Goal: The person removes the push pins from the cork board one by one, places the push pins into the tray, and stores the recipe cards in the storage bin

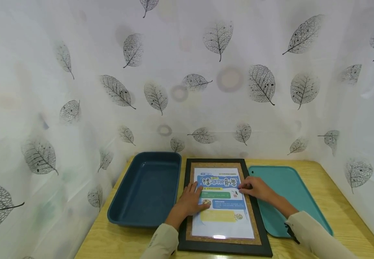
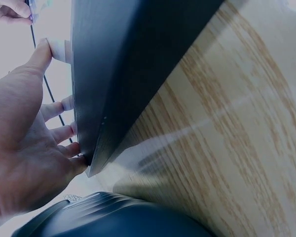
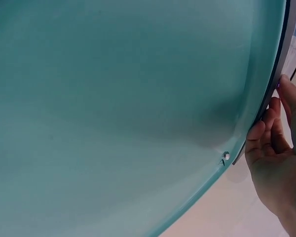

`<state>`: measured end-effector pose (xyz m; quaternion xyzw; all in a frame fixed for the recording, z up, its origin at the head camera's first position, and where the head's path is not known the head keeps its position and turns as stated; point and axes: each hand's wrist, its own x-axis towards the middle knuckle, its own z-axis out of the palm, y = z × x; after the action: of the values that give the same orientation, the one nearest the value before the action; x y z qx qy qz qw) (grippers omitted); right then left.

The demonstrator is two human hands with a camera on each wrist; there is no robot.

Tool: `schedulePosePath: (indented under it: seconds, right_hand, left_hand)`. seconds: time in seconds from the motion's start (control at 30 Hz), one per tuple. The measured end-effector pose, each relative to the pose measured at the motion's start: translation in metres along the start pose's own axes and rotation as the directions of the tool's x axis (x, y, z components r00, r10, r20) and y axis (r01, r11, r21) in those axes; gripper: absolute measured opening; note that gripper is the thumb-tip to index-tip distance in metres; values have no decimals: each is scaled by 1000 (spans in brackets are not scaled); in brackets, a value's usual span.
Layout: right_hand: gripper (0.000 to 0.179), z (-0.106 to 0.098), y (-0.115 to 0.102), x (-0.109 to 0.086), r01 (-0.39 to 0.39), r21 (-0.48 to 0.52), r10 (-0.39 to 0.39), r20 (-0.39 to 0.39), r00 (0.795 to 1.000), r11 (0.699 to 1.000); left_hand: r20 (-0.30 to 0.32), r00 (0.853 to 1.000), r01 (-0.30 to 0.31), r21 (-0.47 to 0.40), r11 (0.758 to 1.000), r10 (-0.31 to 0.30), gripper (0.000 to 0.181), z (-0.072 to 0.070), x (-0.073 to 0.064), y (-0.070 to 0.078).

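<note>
A cork board [image 1: 190,235] in a dark frame [image 1: 225,248] lies on the table, and a glossy printed sheet [image 1: 220,228] with a blue heading lies on the cork. My left hand [image 1: 190,202] rests on the sheet's left side with its fingers spread; in the left wrist view this hand [image 2: 27,128] reaches over the frame's side. At the sheet's right edge, beside the heading, my right hand [image 1: 256,187] pinches a small purple thing [image 3: 278,85] between thumb and forefinger. The fingertips hide most of it. The other fingers of that hand [image 3: 281,143] are curled near the frame.
Left of the board stands a deep dark blue tray [image 1: 148,190]. A flat teal tray [image 1: 290,190], with a small hole in its far left corner, lies at the right under my right forearm. The wooden table [image 1: 345,201] backs onto a white curtain [image 1: 187,108] printed with leaves.
</note>
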<state>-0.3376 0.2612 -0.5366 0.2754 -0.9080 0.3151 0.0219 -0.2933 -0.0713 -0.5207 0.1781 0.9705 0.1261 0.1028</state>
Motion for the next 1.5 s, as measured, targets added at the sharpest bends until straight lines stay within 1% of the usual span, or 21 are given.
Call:
schedulePosePath:
  seconds: [0.1,0.23,0.33,0.47,0.67,0.77,1.03,1.27,1.5]
  right_hand:
    - [9,-1,-4,2,-10,3,10,21,1000,1000]
    - [6,-4,-8,7,-34,8,33,81,996,999]
    - [6,-6,-11,10,-56,12,54,125,991,998]
    - [7,-6,-14,10,-82,23,77,153,985,996]
    - [8,-2,-14,7,-125,36,118,158,980,991]
    - [8,-1,-13,7,-110,40,102,159,982,993]
    - [7,-4,-14,7,-117,46,107,176,978,992]
    - [9,-7,-18,8,-107,48,96,190,977,993]
    - [11,-9,-18,10,-100,79,83,197,977,992]
  left_hand:
    - [2,1000,4,-1,1000,-4,87,0,-1,0]
    - [-1,1000,7,-11,1000,-7,86,2,-1,-1]
    - [-1,1000,5,-16,1000,-5,86,3,-1,-2]
    - [1,1000,-3,-14,1000,3,86,3,-1,-2]
    - [4,1000,-2,-13,1000,2,87,5,-2,-3]
    - [1,1000,-9,-13,1000,9,87,6,-1,-3]
    - [7,1000,-19,-1,1000,19,87,9,3,-5]
    - [-4,1000,-20,-7,1000,20,86,4,1,-3]
    - [-11,1000,-23,-1,1000,23,87,4,2,-5]
